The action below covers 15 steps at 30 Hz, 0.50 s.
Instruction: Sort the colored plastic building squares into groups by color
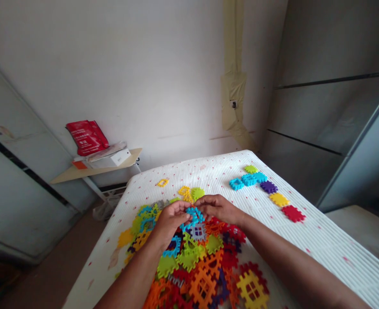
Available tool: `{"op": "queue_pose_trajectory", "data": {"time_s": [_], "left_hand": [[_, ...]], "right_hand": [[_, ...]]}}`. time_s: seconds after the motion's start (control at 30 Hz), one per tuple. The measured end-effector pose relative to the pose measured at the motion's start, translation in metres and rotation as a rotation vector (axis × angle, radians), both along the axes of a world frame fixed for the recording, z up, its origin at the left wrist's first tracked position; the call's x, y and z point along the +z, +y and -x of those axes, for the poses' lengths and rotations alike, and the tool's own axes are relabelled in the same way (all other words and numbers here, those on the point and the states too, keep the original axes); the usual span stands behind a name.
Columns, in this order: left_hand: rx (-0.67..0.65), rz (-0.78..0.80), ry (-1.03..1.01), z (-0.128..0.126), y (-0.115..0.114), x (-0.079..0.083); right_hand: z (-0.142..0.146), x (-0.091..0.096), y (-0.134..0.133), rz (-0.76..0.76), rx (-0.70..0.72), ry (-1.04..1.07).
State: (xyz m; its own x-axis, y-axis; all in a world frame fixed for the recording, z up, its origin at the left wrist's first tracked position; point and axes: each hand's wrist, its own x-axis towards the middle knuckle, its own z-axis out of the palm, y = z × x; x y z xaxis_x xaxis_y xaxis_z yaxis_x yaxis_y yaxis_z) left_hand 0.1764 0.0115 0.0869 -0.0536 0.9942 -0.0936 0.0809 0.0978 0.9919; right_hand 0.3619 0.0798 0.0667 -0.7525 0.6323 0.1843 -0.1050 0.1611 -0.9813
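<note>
Over the middle of the pile, my left hand [172, 218] pinches a light blue interlocking plastic tile [195, 216] from the left. Fingers of my right hand [220, 208] close on it from the other side and partly cover it. A bit of orange shows between the fingertips, too small to make out. Just below lie a grey window tile [198, 232] and lime green tiles [188, 258]. The pile spreads under both forearms, with orange window tiles [203, 286] and a yellow window tile [253, 288] at the near side.
Separate from the pile, a branching row on the white dotted cover [209, 171] includes blue tiles [236, 184], a purple tile [269, 186] and a red tile [293, 213]. A small shelf [134, 155] holds red packets [86, 137]. Grey cabinets [318, 107] stand right.
</note>
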Motion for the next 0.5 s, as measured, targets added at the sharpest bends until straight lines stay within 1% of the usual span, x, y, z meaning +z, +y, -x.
{"op": "queue_pose_trajectory", "data": {"time_s": [0.1, 0.17, 0.27, 0.37, 0.43, 0.5], "left_hand": [[0.007, -0.008, 0.019, -0.002, -0.001, 0.004], [0.015, -0.005, 0.062, -0.001, -0.003, 0.009], [0.082, 0.002, 0.189, 0.008, -0.009, 0.022], [0.164, -0.035, 0.313, 0.028, -0.022, 0.036], [0.280, -0.082, 0.399, 0.046, -0.033, 0.040], [0.421, -0.100, 0.457, 0.066, -0.044, 0.038]], "right_hand": [[0.002, -0.002, 0.000, 0.038, 0.065, 0.075], [0.003, -0.005, 0.001, 0.037, 0.038, 0.088], [-0.003, -0.010, 0.009, -0.019, -0.129, 0.031], [-0.024, -0.017, 0.021, -0.066, -0.343, -0.078], [-0.046, -0.023, 0.026, -0.044, -0.462, -0.149], [-0.070, -0.031, 0.030, 0.000, -0.547, -0.208]]}}
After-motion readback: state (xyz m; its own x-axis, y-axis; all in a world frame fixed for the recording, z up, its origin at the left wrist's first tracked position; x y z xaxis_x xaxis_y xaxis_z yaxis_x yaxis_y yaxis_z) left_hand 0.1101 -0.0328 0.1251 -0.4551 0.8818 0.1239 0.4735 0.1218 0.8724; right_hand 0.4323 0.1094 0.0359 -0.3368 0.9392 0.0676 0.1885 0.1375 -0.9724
